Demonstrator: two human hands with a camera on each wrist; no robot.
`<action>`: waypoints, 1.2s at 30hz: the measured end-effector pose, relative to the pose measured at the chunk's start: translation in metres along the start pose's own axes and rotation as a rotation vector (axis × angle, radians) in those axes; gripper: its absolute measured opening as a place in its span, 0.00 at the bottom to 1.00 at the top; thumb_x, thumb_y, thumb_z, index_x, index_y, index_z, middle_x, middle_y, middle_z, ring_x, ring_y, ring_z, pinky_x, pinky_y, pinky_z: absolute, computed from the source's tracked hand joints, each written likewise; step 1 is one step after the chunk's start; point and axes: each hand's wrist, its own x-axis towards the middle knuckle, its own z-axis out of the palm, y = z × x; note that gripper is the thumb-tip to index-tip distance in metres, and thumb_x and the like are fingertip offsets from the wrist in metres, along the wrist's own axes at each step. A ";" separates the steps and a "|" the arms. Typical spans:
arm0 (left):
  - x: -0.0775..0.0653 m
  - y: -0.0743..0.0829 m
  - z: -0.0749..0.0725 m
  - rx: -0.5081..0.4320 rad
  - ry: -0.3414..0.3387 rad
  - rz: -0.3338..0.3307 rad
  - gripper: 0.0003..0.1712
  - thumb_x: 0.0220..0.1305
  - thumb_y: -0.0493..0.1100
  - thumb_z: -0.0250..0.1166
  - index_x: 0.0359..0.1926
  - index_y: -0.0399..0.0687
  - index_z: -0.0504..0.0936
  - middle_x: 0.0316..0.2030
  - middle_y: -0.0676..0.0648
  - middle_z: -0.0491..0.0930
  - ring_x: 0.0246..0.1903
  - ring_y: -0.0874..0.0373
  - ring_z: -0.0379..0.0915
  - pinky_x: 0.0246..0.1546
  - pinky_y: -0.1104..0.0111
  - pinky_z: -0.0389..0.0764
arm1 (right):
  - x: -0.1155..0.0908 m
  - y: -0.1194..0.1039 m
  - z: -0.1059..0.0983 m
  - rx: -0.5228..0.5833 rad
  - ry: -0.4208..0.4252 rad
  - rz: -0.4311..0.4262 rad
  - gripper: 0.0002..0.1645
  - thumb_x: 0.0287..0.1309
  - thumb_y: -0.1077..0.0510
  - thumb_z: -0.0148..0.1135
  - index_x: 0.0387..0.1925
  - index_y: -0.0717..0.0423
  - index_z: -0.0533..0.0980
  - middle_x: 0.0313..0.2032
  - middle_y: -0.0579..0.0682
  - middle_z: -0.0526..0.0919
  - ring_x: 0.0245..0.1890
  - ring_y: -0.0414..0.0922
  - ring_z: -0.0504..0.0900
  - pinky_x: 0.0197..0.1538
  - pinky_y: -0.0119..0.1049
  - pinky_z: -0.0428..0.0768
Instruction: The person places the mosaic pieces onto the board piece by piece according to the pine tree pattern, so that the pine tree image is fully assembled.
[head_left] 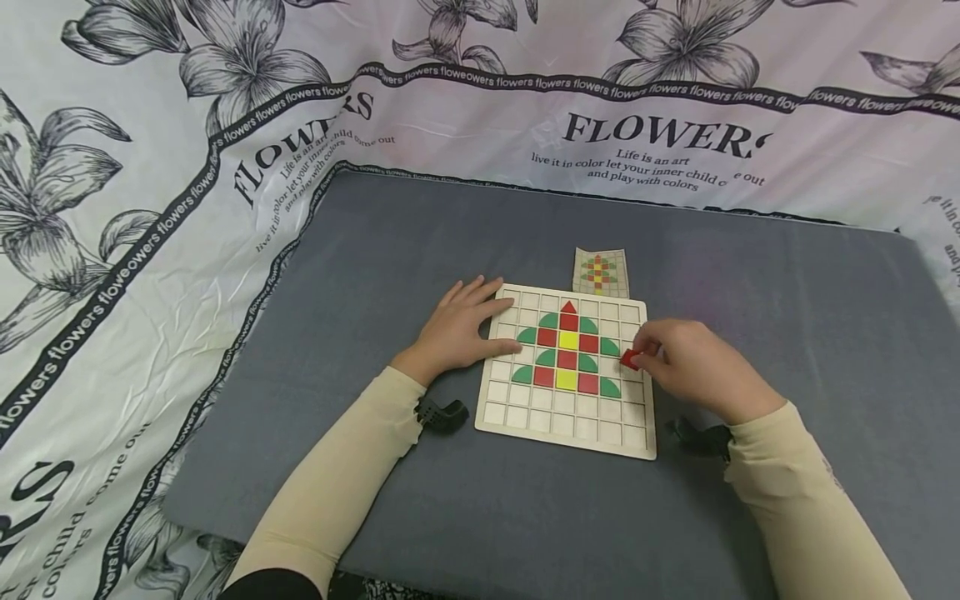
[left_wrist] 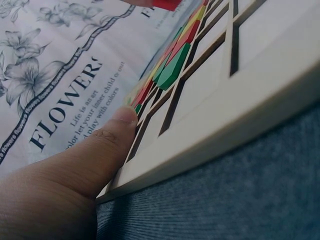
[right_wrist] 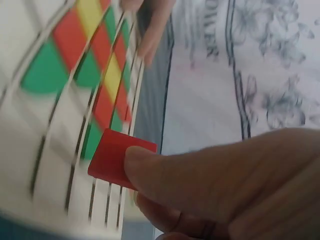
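A wooden grid board [head_left: 525, 417] lies on the grey table, with red and yellow squares, green quarter-rounds and a red triangle [head_left: 569, 307] set in its cells in a tree shape. My left hand [head_left: 457, 329] rests on the board's left edge, fingers spread and straight; in the left wrist view its thumb [left_wrist: 107, 145] lies on the rim. At the board's right side my right hand [head_left: 686, 367] pinches a red square tile [right_wrist: 112, 157] between thumb and fingers. That tile is held tilted, over the cells near the right edge.
Behind the board lies a small pattern card [head_left: 611, 262] printed with a similar tree figure. The grey tabletop [head_left: 420, 225] stretches around the board. A flower-printed cloth [head_left: 480, 125] hangs along the back and left sides.
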 end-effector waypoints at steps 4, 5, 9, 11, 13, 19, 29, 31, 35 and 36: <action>0.001 0.001 0.000 0.004 -0.005 0.002 0.49 0.65 0.72 0.68 0.80 0.58 0.68 0.83 0.50 0.54 0.84 0.49 0.40 0.84 0.54 0.34 | 0.002 -0.014 0.006 0.008 -0.013 -0.092 0.04 0.61 0.65 0.73 0.33 0.55 0.85 0.29 0.43 0.85 0.26 0.39 0.74 0.26 0.33 0.73; 0.001 0.002 0.000 0.005 -0.005 0.002 0.49 0.65 0.72 0.68 0.80 0.58 0.68 0.83 0.50 0.54 0.84 0.49 0.40 0.84 0.54 0.34 | 0.002 -0.017 0.008 0.012 -0.019 -0.112 0.04 0.61 0.65 0.74 0.33 0.54 0.85 0.29 0.42 0.84 0.26 0.38 0.74 0.26 0.33 0.74; 0.003 0.002 0.001 0.007 -0.003 0.002 0.49 0.65 0.73 0.67 0.80 0.58 0.68 0.83 0.50 0.54 0.84 0.49 0.40 0.84 0.54 0.33 | 0.003 -0.027 0.015 0.026 -0.047 -0.168 0.06 0.62 0.65 0.73 0.32 0.51 0.84 0.28 0.39 0.82 0.25 0.36 0.73 0.27 0.32 0.74; 0.004 0.002 0.003 0.012 0.000 0.002 0.49 0.65 0.73 0.67 0.80 0.58 0.68 0.83 0.51 0.54 0.84 0.50 0.40 0.84 0.55 0.33 | 0.004 -0.031 0.019 0.031 -0.058 -0.194 0.07 0.63 0.65 0.72 0.31 0.50 0.84 0.28 0.38 0.82 0.25 0.36 0.73 0.28 0.32 0.74; 0.005 0.002 0.004 0.015 0.001 0.002 0.49 0.65 0.74 0.66 0.80 0.59 0.68 0.83 0.51 0.54 0.84 0.50 0.40 0.84 0.55 0.33 | 0.005 -0.034 0.024 0.036 -0.072 -0.217 0.08 0.63 0.64 0.72 0.31 0.48 0.84 0.27 0.37 0.81 0.26 0.35 0.73 0.29 0.32 0.74; 0.006 0.003 0.005 0.013 0.001 0.000 0.49 0.65 0.73 0.67 0.79 0.59 0.69 0.83 0.51 0.54 0.84 0.50 0.40 0.84 0.55 0.33 | 0.009 -0.037 0.039 0.071 -0.127 -0.244 0.07 0.64 0.63 0.72 0.32 0.48 0.84 0.28 0.36 0.81 0.27 0.34 0.74 0.33 0.34 0.79; 0.006 0.004 0.004 0.017 -0.019 -0.011 0.49 0.65 0.74 0.66 0.80 0.59 0.68 0.83 0.51 0.53 0.84 0.50 0.39 0.84 0.54 0.33 | 0.012 -0.033 0.054 0.077 -0.137 -0.237 0.08 0.64 0.64 0.71 0.33 0.47 0.84 0.29 0.35 0.81 0.29 0.34 0.76 0.36 0.35 0.80; 0.005 0.003 0.005 0.013 -0.015 -0.014 0.49 0.65 0.74 0.66 0.80 0.59 0.68 0.83 0.51 0.53 0.84 0.50 0.40 0.84 0.54 0.33 | 0.012 -0.033 0.056 0.067 -0.134 -0.242 0.07 0.64 0.64 0.71 0.33 0.47 0.84 0.29 0.35 0.81 0.30 0.34 0.76 0.37 0.35 0.81; 0.004 0.000 0.006 0.014 -0.002 -0.019 0.49 0.64 0.75 0.66 0.79 0.59 0.69 0.83 0.51 0.53 0.84 0.50 0.40 0.84 0.54 0.34 | 0.013 -0.032 0.056 0.052 -0.123 -0.261 0.08 0.62 0.62 0.75 0.31 0.45 0.84 0.29 0.34 0.81 0.30 0.33 0.76 0.36 0.34 0.81; 0.004 0.000 0.006 0.016 0.000 -0.020 0.50 0.64 0.75 0.66 0.79 0.59 0.68 0.83 0.51 0.53 0.84 0.51 0.40 0.84 0.54 0.34 | 0.013 -0.031 0.056 0.052 -0.120 -0.268 0.09 0.61 0.61 0.76 0.31 0.43 0.84 0.29 0.34 0.81 0.30 0.33 0.76 0.36 0.33 0.81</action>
